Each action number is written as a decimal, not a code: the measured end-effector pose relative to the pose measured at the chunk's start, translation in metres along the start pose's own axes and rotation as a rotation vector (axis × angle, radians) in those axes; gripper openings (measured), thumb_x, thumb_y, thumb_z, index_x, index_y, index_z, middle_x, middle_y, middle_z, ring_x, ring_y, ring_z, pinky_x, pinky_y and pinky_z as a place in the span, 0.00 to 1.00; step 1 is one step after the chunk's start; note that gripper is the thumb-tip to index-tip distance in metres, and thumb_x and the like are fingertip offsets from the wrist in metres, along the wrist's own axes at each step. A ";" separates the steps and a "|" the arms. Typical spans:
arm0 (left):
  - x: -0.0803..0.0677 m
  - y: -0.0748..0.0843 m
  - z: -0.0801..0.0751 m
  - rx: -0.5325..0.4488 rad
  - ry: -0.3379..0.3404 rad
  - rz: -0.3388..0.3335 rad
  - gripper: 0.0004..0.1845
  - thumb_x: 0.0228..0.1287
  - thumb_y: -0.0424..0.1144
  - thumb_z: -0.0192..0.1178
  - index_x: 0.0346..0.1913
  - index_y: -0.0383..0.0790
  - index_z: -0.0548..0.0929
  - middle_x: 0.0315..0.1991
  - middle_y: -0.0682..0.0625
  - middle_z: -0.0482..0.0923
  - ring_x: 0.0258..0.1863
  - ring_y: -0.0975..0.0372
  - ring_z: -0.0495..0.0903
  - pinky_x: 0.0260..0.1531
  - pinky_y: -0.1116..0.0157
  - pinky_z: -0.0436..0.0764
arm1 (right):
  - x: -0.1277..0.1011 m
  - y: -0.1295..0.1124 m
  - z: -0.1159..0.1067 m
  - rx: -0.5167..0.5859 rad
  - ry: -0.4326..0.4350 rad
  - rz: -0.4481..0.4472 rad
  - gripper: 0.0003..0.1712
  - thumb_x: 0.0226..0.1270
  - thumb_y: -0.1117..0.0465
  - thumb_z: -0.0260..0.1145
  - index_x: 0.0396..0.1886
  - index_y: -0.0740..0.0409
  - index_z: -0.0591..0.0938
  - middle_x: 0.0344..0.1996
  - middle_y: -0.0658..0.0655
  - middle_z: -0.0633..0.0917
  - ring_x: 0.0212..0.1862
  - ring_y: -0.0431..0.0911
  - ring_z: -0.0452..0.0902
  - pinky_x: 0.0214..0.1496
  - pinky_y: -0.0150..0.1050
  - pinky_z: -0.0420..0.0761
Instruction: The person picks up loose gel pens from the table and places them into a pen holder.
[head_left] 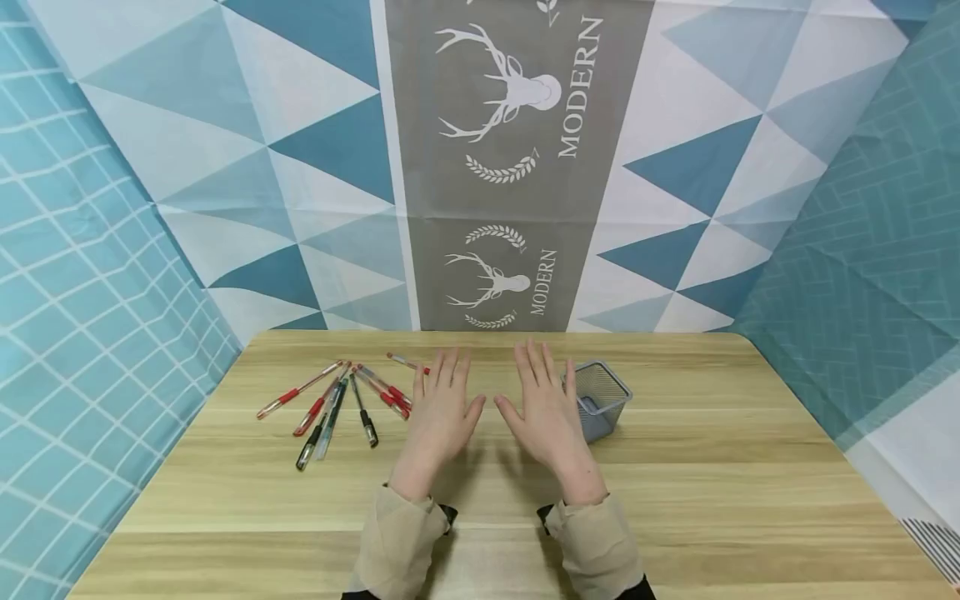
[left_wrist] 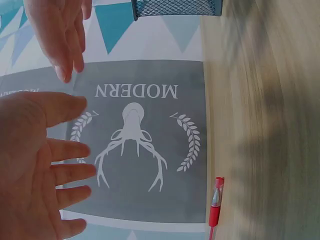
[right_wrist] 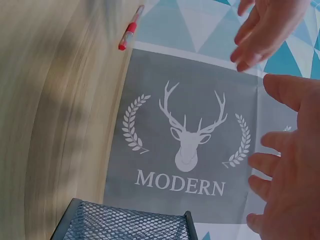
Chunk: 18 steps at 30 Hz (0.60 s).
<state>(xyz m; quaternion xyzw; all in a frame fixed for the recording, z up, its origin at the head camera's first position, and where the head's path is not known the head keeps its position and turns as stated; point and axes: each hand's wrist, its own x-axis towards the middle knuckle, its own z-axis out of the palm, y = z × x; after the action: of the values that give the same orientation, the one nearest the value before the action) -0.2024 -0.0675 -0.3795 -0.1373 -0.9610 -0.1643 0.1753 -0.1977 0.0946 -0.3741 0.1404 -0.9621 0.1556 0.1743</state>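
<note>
My left hand [head_left: 442, 412] is held out over the table with straight fingers, holding nothing. Beside it, my right hand [head_left: 546, 412] is stretched out the same way, also holding nothing. Past the left fingertips lies a red pen [head_left: 405, 361], also seen in the left wrist view. Left of that hand, several red pens [head_left: 311, 408] and black pens [head_left: 363, 412] are spread in a loose fan, with a dark green-tinted pen [head_left: 335, 412] among them. A grey mesh pen holder [head_left: 604, 404] stands just right of my right hand, which overlaps its left edge in the head view.
The wooden table [head_left: 712, 483] ends at a hanging cloth [head_left: 491, 167] printed with deer heads and triangles. Blue checked cloth [head_left: 82, 292] hangs at the left and teal cloth [head_left: 877, 250] at the right. Shadows of the hands fall on the wood between the forearms.
</note>
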 end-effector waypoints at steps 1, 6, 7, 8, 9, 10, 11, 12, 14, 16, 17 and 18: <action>0.000 0.000 0.000 0.006 0.010 0.005 0.32 0.62 0.49 0.54 0.66 0.37 0.61 0.67 0.40 0.57 0.68 0.48 0.53 0.65 0.46 0.47 | 0.000 0.002 0.000 0.005 0.010 0.000 0.43 0.64 0.41 0.52 0.71 0.54 0.49 0.71 0.55 0.48 0.72 0.51 0.38 0.69 0.54 0.32; 0.001 -0.002 0.002 0.010 0.028 0.018 0.26 0.60 0.46 0.57 0.58 0.36 0.70 0.62 0.40 0.65 0.64 0.49 0.60 0.63 0.47 0.53 | 0.003 0.011 -0.001 0.024 0.085 0.015 0.51 0.59 0.39 0.58 0.72 0.55 0.45 0.72 0.55 0.46 0.72 0.51 0.39 0.69 0.53 0.32; 0.001 -0.002 0.002 0.006 0.029 0.017 0.26 0.60 0.46 0.57 0.58 0.36 0.71 0.62 0.40 0.65 0.64 0.49 0.60 0.64 0.47 0.52 | 0.004 0.014 -0.002 0.026 0.097 0.023 0.52 0.58 0.38 0.58 0.72 0.55 0.44 0.72 0.55 0.45 0.72 0.51 0.38 0.69 0.53 0.32; 0.002 -0.001 0.002 -0.001 0.029 0.016 0.25 0.60 0.45 0.57 0.57 0.36 0.71 0.62 0.40 0.65 0.64 0.49 0.60 0.64 0.48 0.52 | 0.004 0.016 -0.003 0.025 0.107 0.033 0.53 0.57 0.37 0.59 0.72 0.55 0.43 0.72 0.55 0.45 0.72 0.51 0.37 0.69 0.53 0.32; 0.002 -0.001 0.002 -0.005 0.030 0.013 0.25 0.60 0.45 0.57 0.57 0.36 0.72 0.62 0.40 0.65 0.64 0.49 0.60 0.64 0.48 0.51 | 0.005 0.019 -0.004 0.023 0.115 0.042 0.55 0.56 0.36 0.59 0.72 0.55 0.42 0.72 0.55 0.45 0.72 0.50 0.37 0.69 0.53 0.32; 0.002 -0.001 0.002 -0.010 0.032 0.011 0.24 0.60 0.45 0.57 0.57 0.36 0.72 0.62 0.40 0.66 0.64 0.49 0.60 0.65 0.48 0.51 | 0.005 0.022 -0.005 0.029 0.122 0.052 0.56 0.55 0.36 0.59 0.72 0.55 0.42 0.72 0.55 0.45 0.72 0.50 0.36 0.69 0.53 0.31; 0.002 0.000 0.002 -0.018 0.031 0.009 0.24 0.60 0.45 0.57 0.57 0.36 0.72 0.62 0.40 0.66 0.64 0.49 0.60 0.65 0.48 0.50 | 0.005 0.025 -0.006 0.033 0.130 0.059 0.56 0.54 0.35 0.59 0.72 0.55 0.42 0.72 0.55 0.45 0.72 0.50 0.36 0.69 0.53 0.32; 0.003 0.000 0.002 -0.024 0.031 0.009 0.24 0.60 0.45 0.57 0.56 0.36 0.72 0.61 0.39 0.66 0.64 0.49 0.60 0.65 0.48 0.50 | 0.005 0.028 -0.007 0.038 0.136 0.069 0.57 0.54 0.35 0.60 0.72 0.55 0.41 0.72 0.55 0.45 0.72 0.50 0.35 0.69 0.54 0.32; 0.003 -0.001 0.002 -0.035 0.023 0.007 0.23 0.61 0.45 0.56 0.56 0.36 0.73 0.61 0.39 0.66 0.64 0.49 0.60 0.65 0.48 0.50 | 0.005 0.034 -0.009 0.076 0.157 0.085 0.57 0.53 0.37 0.62 0.72 0.56 0.43 0.72 0.57 0.47 0.72 0.50 0.37 0.69 0.54 0.34; 0.003 -0.002 0.002 -0.043 0.015 -0.003 0.23 0.61 0.45 0.56 0.56 0.36 0.73 0.61 0.40 0.66 0.64 0.49 0.61 0.65 0.48 0.51 | 0.003 0.039 -0.009 0.129 0.180 0.097 0.56 0.53 0.39 0.64 0.71 0.58 0.45 0.71 0.59 0.49 0.72 0.51 0.40 0.70 0.54 0.36; 0.003 -0.003 0.001 -0.049 0.008 -0.013 0.22 0.61 0.44 0.56 0.56 0.36 0.73 0.61 0.40 0.66 0.64 0.49 0.61 0.65 0.48 0.50 | 0.002 0.041 -0.008 0.160 0.189 0.101 0.56 0.53 0.40 0.64 0.71 0.59 0.47 0.71 0.60 0.51 0.72 0.52 0.41 0.70 0.54 0.38; 0.002 -0.004 0.001 -0.047 0.002 -0.021 0.22 0.62 0.44 0.55 0.56 0.37 0.73 0.61 0.41 0.66 0.64 0.49 0.61 0.65 0.49 0.50 | 0.000 0.043 -0.007 0.193 0.198 0.106 0.55 0.53 0.41 0.65 0.71 0.60 0.48 0.70 0.61 0.52 0.71 0.53 0.43 0.70 0.54 0.39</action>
<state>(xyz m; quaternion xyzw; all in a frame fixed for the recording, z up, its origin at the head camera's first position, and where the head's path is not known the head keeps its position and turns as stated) -0.2059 -0.0705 -0.3808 -0.1311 -0.9580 -0.1888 0.1714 -0.2096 0.1361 -0.3785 0.0896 -0.9268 0.2695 0.2458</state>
